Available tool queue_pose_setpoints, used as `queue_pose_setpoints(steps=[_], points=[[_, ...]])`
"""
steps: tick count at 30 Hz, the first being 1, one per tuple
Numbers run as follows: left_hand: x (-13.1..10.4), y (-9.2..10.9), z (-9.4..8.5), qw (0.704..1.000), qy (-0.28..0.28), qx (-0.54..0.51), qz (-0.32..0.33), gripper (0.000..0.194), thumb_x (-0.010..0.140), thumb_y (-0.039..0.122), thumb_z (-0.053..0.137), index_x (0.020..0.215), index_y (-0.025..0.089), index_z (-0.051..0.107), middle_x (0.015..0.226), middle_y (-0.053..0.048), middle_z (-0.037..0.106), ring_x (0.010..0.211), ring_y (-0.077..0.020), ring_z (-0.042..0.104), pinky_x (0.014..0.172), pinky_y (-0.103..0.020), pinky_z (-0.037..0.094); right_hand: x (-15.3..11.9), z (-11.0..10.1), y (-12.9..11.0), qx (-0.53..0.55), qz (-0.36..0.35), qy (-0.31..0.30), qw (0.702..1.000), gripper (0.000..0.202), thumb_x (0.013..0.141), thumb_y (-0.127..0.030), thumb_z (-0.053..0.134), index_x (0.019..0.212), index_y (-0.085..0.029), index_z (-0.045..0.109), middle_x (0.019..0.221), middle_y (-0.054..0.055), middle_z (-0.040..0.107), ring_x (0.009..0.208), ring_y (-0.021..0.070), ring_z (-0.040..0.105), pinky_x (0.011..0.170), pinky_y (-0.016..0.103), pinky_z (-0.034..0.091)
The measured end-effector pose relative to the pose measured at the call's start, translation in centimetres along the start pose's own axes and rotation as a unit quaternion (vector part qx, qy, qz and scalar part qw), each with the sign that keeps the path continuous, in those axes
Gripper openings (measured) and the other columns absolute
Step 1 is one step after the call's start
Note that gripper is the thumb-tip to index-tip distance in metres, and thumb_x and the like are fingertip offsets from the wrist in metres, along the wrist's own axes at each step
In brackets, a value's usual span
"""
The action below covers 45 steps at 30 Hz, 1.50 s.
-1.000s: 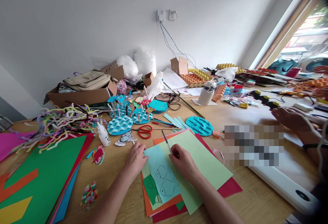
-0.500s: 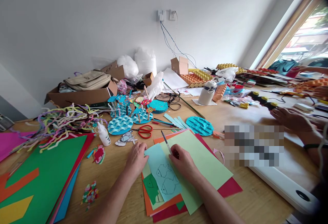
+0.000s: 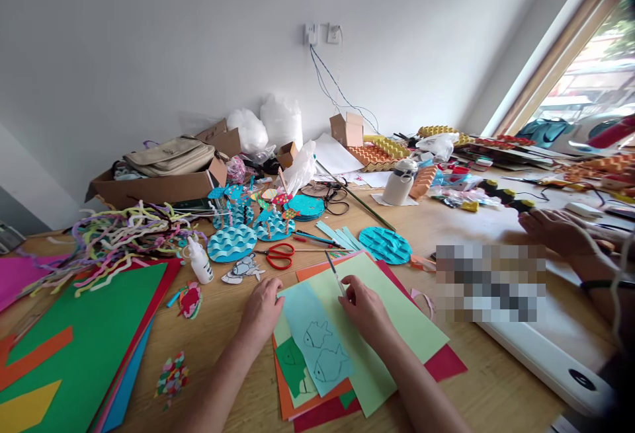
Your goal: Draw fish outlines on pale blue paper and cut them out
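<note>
- Saw the counter (image 3: 223, 304) bearing overlapping coloured papers.
- Found a pale green sheet (image 3: 401, 327) beneath the right forearm.
- Saw a light blue strip (image 3: 297, 314) between both hands, partly over darker green paper, with two fish outlines (image 3: 331, 363).
- Touched the strip's upper corner with the left hand (image 3: 260, 307); could not tell whether its grip pinched or rested.
- Closed the right hand's (image 3: 366, 307) grip around a pen (image 3: 336, 275), clear of the outlines.
- Looked like a pause in drawing; called for a steadied strip and controlled pen angle.
</note>
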<state>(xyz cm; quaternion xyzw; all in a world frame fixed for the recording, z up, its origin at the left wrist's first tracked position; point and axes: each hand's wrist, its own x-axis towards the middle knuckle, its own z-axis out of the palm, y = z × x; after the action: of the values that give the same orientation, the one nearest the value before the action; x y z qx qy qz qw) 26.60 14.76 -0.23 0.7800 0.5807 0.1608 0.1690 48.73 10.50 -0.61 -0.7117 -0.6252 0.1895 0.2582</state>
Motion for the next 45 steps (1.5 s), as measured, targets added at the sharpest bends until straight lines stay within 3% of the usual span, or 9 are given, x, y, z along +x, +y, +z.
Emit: queue_pose_setpoints(steps=[5,8,11,14,23,27,31,36,45], points=[[-0.2,0.0,0.1,1.000,-0.021,0.019,-0.002,0.012,0.077,0.011,0.055,0.085,0.020,0.053,0.091,-0.004,0.058,0.083,-0.0166,0.055,0.073,-0.026,0.039,-0.1,-0.6,0.0,-0.081,0.023,-0.042,0.996,0.021,0.075,-0.014,0.047,0.094,-0.019,0.054,0.088,0.005,0.060,0.074,0.0173,0.054,0.060,0.025,0.034],[-0.2,0.1,0.2,0.999,-0.025,0.024,-0.007,0.011,0.076,0.011,0.055,0.083,0.020,0.053,0.090,-0.003,0.057,0.083,-0.0168,0.055,0.072,-0.026,0.038,-0.5,-0.8,-0.6,-0.093,0.010,-0.011,0.996,0.016,0.078,-0.016,0.048,0.093,-0.018,0.054,0.095,0.007,0.059,0.083,0.0199,0.055,0.063,0.026,0.035],[-0.2,0.1,0.2,1.000,-0.022,0.018,-0.010,0.011,0.075,0.010,0.055,0.079,0.020,0.052,0.089,-0.003,0.057,0.083,-0.0176,0.054,0.071,-0.027,0.038,-0.9,-0.5,-1.3,-0.063,-0.024,0.012,0.998,0.008,0.081,-0.019,0.047,0.084,-0.019,0.054,0.086,0.005,0.060,0.077,0.0178,0.055,0.063,0.025,0.036],[-0.1,0.2,0.2,1.000,-0.014,0.001,-0.011,0.014,0.073,0.007,0.054,0.074,0.020,0.049,0.085,-0.003,0.056,0.082,-0.0178,0.053,0.070,-0.026,0.037,-1.2,0.1,-2.1,-0.020,-0.054,-0.034,0.998,0.008,0.081,-0.020,0.047,0.077,-0.020,0.054,0.077,0.002,0.061,0.068,0.0152,0.054,0.060,0.024,0.036],[-0.2,0.6,-0.3,0.992,0.024,-0.123,-0.022,0.022,0.070,0.003,0.046,0.060,0.021,0.040,0.061,0.004,0.047,0.061,-0.0132,0.048,0.060,-0.023,0.033,-1.5,0.6,-3.0,-0.047,-0.070,-0.053,0.995,0.009,0.081,-0.016,0.047,0.084,-0.020,0.055,0.086,0.004,0.062,0.073,0.0158,0.056,0.062,0.024,0.037],[-0.5,0.4,-0.7,0.972,0.025,-0.230,-0.031,0.014,0.072,0.014,0.046,0.062,0.022,0.039,0.055,0.007,0.044,0.053,-0.0116,0.047,0.054,-0.022,0.036,-1.5,0.3,-3.1,-0.036,-0.067,-0.033,0.997,0.012,0.084,-0.020,0.045,0.086,-0.019,0.056,0.088,0.006,0.062,0.075,0.0171,0.057,0.064,0.026,0.039],[-1.0,0.1,-1.2,0.938,0.010,-0.344,-0.037,0.013,0.070,0.030,0.048,0.063,0.023,0.039,0.055,0.007,0.044,0.052,-0.0120,0.052,0.054,-0.023,0.045,-1.6,-0.3,-3.2,0.058,-0.082,-0.018,0.995,0.025,0.089,-0.029,0.036,0.091,-0.019,0.059,0.088,0.007,0.065,0.080,0.0191,0.058,0.069,0.027,0.041],[-1.4,-0.1,-2.6,0.904,0.019,-0.421,-0.068,0.021,0.065,0.038,0.055,0.063,0.023,0.041,0.053,0.008,0.047,0.053,-0.0129,0.055,0.055,-0.025,0.049,-1.7,-0.9,-3.3,0.195,-0.052,-0.061,0.977,0.034,0.089,-0.038,0.035,0.085,-0.017,0.061,0.081,0.006,0.064,0.072,0.0173,0.057,0.062,0.025,0.042],[-2.1,-1.0,-4.1,0.864,0.053,-0.484,-0.128,0.030,0.060,0.041,0.064,0.064,0.022,0.042,0.053,0.006,0.054,0.053,-0.0148,0.058,0.054,-0.026,0.049,-1.8,-0.9,-3.1,0.265,-0.055,-0.136,0.953,0.026,0.084,-0.034,0.042,0.078,-0.016,0.059,0.071,0.001,0.054,0.065,0.0140,0.047,0.056,0.023,0.036]])
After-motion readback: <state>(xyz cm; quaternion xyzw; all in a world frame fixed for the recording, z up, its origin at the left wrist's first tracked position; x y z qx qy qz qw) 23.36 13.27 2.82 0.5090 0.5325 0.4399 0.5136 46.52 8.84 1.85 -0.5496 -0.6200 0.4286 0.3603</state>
